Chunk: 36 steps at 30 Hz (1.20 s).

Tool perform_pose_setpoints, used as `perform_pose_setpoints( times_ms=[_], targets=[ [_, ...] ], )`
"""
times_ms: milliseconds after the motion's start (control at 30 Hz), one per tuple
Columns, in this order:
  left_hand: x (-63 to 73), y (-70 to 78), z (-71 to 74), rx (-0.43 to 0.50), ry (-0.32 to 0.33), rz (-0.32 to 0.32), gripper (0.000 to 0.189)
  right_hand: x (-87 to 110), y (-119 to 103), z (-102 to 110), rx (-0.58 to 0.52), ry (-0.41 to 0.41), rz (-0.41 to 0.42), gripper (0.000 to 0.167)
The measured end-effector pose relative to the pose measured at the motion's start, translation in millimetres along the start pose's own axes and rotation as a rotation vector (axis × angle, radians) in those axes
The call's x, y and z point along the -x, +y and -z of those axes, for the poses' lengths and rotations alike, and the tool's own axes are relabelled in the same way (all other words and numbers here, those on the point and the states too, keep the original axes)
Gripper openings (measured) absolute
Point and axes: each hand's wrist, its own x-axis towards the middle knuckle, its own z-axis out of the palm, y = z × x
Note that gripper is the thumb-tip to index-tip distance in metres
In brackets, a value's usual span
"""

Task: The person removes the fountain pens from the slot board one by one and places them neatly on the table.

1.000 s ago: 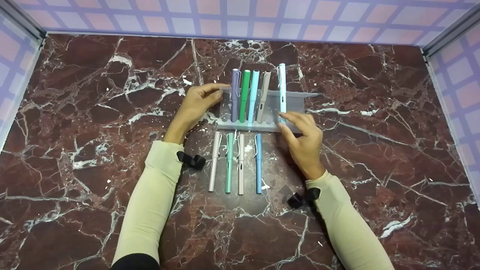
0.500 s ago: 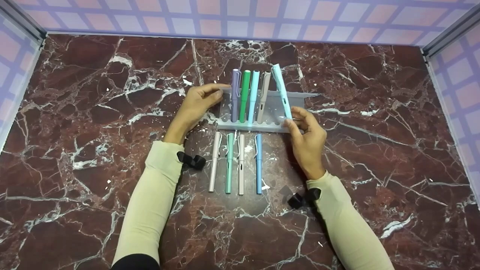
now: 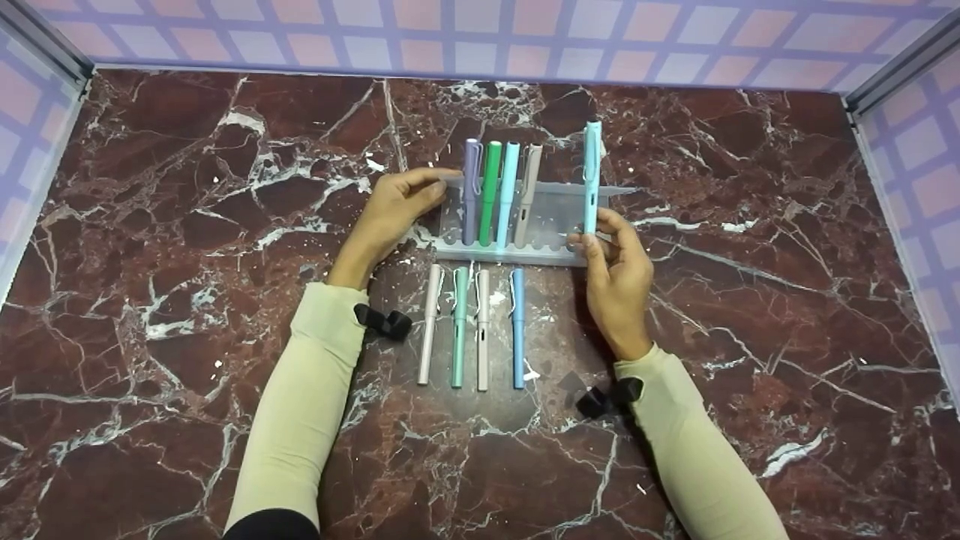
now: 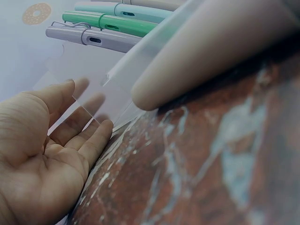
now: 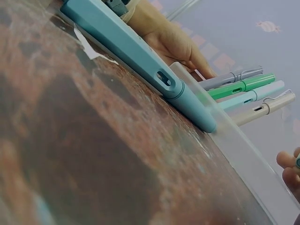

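Observation:
In the head view my left hand (image 3: 397,206) pinches the left edge of a clear plastic pen stand (image 3: 559,206). The left wrist view shows its fingers (image 4: 96,101) through the clear panel. A purple pen (image 3: 470,195), a green pen (image 3: 490,195), a light blue pen (image 3: 508,191) and a grey-brown pen (image 3: 528,195) lean in the stand's left notches. At the right end, my right hand (image 3: 619,262) pinches the lower end of another light blue pen (image 3: 591,172), held nearly upright with its clip up. Fingers hide that pen's lower tip.
In front of the stand lie a pale pink pen (image 3: 429,326), a sea-green pen (image 3: 459,330), a beige pen (image 3: 482,330) and a blue pen (image 3: 517,330). Beneath is a red-brown marbled table (image 3: 750,300). A checkered wall (image 3: 570,37) rises behind.
The light blue pen in my right hand has tilted, then come nearly upright farther right, its clip turned round. My right hand has shifted slightly right; my left hand stays put.

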Motion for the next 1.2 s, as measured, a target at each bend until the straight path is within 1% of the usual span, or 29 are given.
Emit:
perform_pose_setpoints(
  times_ms=[133, 267, 367, 467, 667, 833, 1033, 1200],
  targets=[
    [0.8, 0.3, 0.4, -0.008, 0.003, -0.004, 0.025, 0.4, -1, 0, -0.053, -0.007, -0.019, 0.028],
    [2.0, 1.5, -0.3, -0.011, 0.002, 0.009, 0.026, 1.3, -2, 1, -0.081, -0.02, -0.009, 0.036],
    [2.3, 2.4, -0.9, -0.008, -0.001, 0.016, 0.026, 2.9, -2, 3, -0.071, -0.024, -0.002, 0.041],
    [1.6, 2.6, -1.4, -0.004, -0.002, 0.019, 0.026, 5.1, -2, 5, -0.07, -0.011, -0.009, 0.037],
    [0.9, 2.6, -2.1, -0.009, 0.001, 0.027, 0.026, 8.5, -4, 6, -0.128, 0.041, -0.05, 0.024],
    [0.6, 2.0, -1.6, -0.004, 0.001, 0.024, 0.026, 9.2, -4, 7, -0.084, 0.049, -0.054, 0.017],
    [-0.2, 1.0, -1.4, -0.008, 0.003, 0.015, 0.026, 9.7, -4, 7, -0.052, 0.051, -0.043, 0.014],
    [0.1, 1.1, -0.5, -0.011, 0.012, 0.022, 0.026, 10.4, -4, 7, -0.012, 0.058, -0.067, 0.012]
  ],
)
